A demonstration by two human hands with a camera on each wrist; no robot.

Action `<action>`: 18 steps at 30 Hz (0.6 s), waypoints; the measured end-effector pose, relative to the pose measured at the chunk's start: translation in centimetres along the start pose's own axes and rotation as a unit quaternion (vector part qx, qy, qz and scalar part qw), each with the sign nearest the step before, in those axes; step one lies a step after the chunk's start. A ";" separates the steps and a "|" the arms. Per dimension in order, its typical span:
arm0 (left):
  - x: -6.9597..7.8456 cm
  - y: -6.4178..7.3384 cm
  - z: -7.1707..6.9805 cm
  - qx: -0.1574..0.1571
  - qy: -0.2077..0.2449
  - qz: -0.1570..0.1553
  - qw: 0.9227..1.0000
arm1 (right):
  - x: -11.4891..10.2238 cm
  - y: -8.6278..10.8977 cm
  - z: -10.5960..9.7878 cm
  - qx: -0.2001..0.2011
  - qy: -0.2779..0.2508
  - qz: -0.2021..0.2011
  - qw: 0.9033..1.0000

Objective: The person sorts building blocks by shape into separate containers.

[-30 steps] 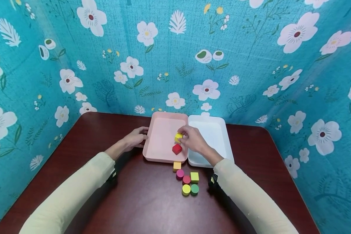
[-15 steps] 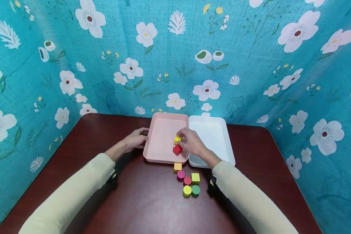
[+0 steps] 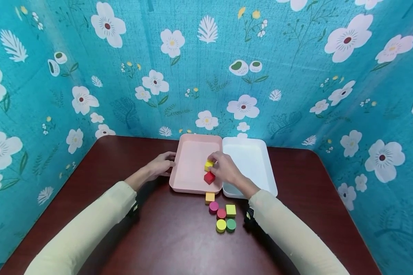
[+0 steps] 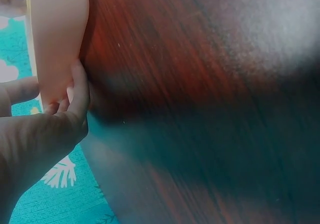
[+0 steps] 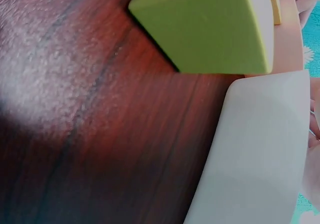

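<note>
My left hand (image 3: 161,165) rests against the outer left wall of a pink tray (image 3: 189,156), its fingers touching the side. The left wrist view shows the fingers (image 4: 80,91) against the tray wall. Over the tray's right part, my right hand (image 3: 225,167) pinches a yellow cube (image 3: 208,165) between thumb and fingertips. A red cube (image 3: 209,178) sits in the tray just in front of the yellow one, close to my thumb. The fingers partly cover the yellow cube, and I cannot tell whether it touches the tray floor.
A white tray (image 3: 249,158) adjoins the pink one on the right, beneath my right wrist. In front lie an orange cube (image 3: 210,198), a yellow-green cube (image 3: 231,211), and magenta (image 3: 213,207), red (image 3: 221,214), yellow (image 3: 221,225) and green (image 3: 231,225) cylinders. A floral curtain (image 3: 141,49) hangs behind.
My right hand has brought the yellow cube slightly nearer to the red cube. The left hand has kept its place at the pink tray. The view has shifted a little.
</note>
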State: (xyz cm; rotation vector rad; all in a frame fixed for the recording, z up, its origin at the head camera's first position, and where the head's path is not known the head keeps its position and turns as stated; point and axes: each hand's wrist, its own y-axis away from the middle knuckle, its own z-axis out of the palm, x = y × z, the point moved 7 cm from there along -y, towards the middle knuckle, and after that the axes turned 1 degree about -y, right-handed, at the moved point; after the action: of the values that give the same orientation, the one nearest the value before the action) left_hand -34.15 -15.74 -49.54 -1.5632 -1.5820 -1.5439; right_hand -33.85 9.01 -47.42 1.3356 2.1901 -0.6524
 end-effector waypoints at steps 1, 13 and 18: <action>-0.1 0.0 -0.1 0.001 0.000 -0.001 1.000 | 0.0 0.0 0.1 -0.002 -0.001 0.000 1.000; -0.3 -0.2 -0.1 0.003 0.004 -0.001 1.000 | -0.7 0.5 -1.0 -0.001 -0.012 -0.016 1.000; -0.4 -0.1 -0.2 0.007 0.005 -0.001 1.000 | -1.5 1.3 -1.5 -0.012 -0.023 -0.038 0.999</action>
State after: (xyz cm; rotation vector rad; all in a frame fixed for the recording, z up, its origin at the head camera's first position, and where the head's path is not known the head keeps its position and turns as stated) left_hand -34.26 -16.06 -49.84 -1.5441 -1.5861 -1.5375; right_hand -32.33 9.46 -45.47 1.2183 2.2150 -0.6763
